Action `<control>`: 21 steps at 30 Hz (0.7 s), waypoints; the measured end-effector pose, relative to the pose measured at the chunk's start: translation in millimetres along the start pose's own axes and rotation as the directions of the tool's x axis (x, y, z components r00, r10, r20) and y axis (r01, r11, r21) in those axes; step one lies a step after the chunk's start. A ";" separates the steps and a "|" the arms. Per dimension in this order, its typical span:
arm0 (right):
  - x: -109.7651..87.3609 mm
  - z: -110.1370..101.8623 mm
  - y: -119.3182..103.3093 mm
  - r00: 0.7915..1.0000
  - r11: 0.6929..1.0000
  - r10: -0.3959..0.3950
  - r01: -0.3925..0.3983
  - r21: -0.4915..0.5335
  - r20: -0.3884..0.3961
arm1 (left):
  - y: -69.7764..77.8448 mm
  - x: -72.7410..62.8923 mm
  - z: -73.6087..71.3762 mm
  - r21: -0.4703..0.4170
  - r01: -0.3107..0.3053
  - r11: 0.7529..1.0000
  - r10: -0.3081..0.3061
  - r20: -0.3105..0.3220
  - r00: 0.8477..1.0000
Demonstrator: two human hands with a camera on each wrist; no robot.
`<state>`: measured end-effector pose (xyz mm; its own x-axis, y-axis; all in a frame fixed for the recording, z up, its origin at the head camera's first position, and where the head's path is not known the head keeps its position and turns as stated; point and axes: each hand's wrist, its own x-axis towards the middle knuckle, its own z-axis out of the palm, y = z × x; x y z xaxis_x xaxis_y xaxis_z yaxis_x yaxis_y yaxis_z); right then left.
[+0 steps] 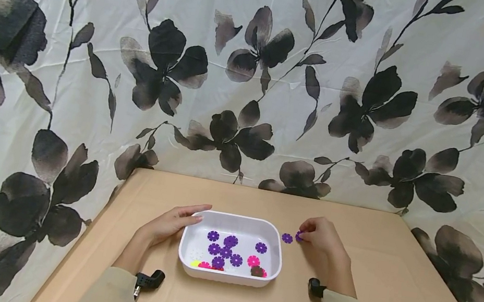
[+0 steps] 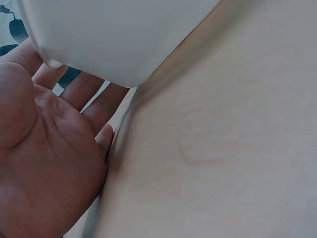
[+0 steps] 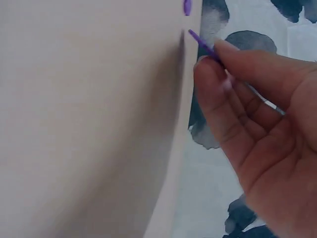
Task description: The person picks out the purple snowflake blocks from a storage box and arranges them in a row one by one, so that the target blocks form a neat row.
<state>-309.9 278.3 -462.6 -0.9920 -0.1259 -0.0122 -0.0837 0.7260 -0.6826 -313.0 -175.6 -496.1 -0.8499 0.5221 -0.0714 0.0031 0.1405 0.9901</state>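
Observation:
A white plastic tray (image 1: 226, 277) stands on the table with several purple flower-shaped discs (image 1: 226, 252) inside. My left hand (image 1: 169, 224) grips the tray's left back corner, thumb over the rim and fingers behind the wall, as the left wrist view also shows. Right of the tray, my right hand (image 1: 324, 238) pinches one purple flower-shaped disc (image 3: 204, 44) between thumb and index finger, edge-on in the right wrist view. Another purple disc (image 1: 287, 238) lies between that hand and the tray's right rim.
Pink discs (image 1: 253, 261), a brown disc (image 1: 257, 271) and a yellow piece (image 1: 195, 263) lie along the tray's near side. The wooden table (image 1: 389, 301) ends at a floral cloth (image 1: 306, 103) behind.

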 end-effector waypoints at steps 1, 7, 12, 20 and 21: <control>-0.4 0.9 1.1 1.000 1.000 0.006 -0.006 -0.001 0.008 | 0.0 0.0 0.2 -0.002 0.001 1.000 -0.001 0.000 1.000; -0.6 3.3 3.3 0.999 0.999 0.040 -0.040 -0.006 0.020 | -0.2 0.5 0.4 -0.003 0.001 1.000 -0.001 0.001 1.000; 1.8 3.2 3.4 0.999 0.999 0.040 -0.039 -0.031 0.026 | -0.7 1.8 0.3 -0.016 0.007 1.000 -0.007 0.001 1.000; 2.0 1.0 1.9 0.997 0.997 0.069 -0.068 -0.039 0.025 | -1.1 3.4 0.3 -0.017 0.012 1.000 -0.012 -0.005 1.000; 1.8 0.3 1.0 0.998 0.996 0.068 -0.068 -0.050 0.014 | -1.2 3.5 0.3 -0.018 0.013 1.000 -0.013 -0.005 1.000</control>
<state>-311.8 278.5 -463.5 -0.9939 -0.0856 -0.0693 -0.0212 0.7658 -0.6428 -315.8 -173.6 -497.6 -0.8527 0.5156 -0.0835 -0.0173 0.1318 0.9911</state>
